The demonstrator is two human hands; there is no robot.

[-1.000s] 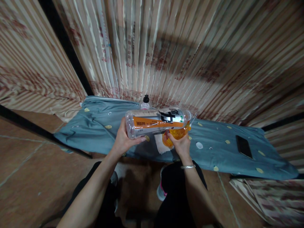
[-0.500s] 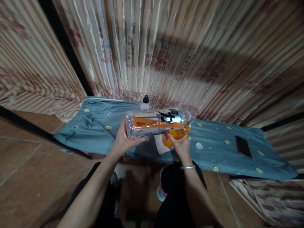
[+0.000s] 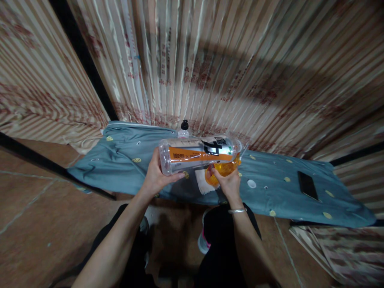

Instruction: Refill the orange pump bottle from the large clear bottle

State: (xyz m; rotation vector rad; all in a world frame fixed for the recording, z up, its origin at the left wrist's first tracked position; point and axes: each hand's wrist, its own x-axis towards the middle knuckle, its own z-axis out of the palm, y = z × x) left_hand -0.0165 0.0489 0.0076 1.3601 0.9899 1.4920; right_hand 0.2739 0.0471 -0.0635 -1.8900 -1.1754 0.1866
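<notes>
Brown floor (image 3: 30, 224), crossed by pale lines, in the lower left of the frame. Nearest, at bottom centre, matte black trousers (image 3: 222, 248). At the centre, left hand (image 3: 156, 176) clamped around the base end of a clear plastic bottle (image 3: 195, 156), glossy, cylindrical, nearly horizontal, orange-banded, neck toward the right. Just below that neck, right hand (image 3: 228, 185) wrapped around an amber bottle (image 3: 225, 169), translucent and partly hidden; contact between bottles impossible to tell. On the right wrist, a shiny bracelet (image 3: 237, 211). Near it, thin white paper (image 3: 204, 182) on wrinkled teal cloth (image 3: 126, 168) with yellow motifs, spread across mid-frame. At right, a flat black phone (image 3: 308, 185); beyond the clear plastic bottle, a black-capped bottle (image 3: 184, 129). Farthest, across the upper frame, pleated, striped curtain (image 3: 240, 60) with reddish print; upper left, a straight black pole (image 3: 84, 60).
</notes>
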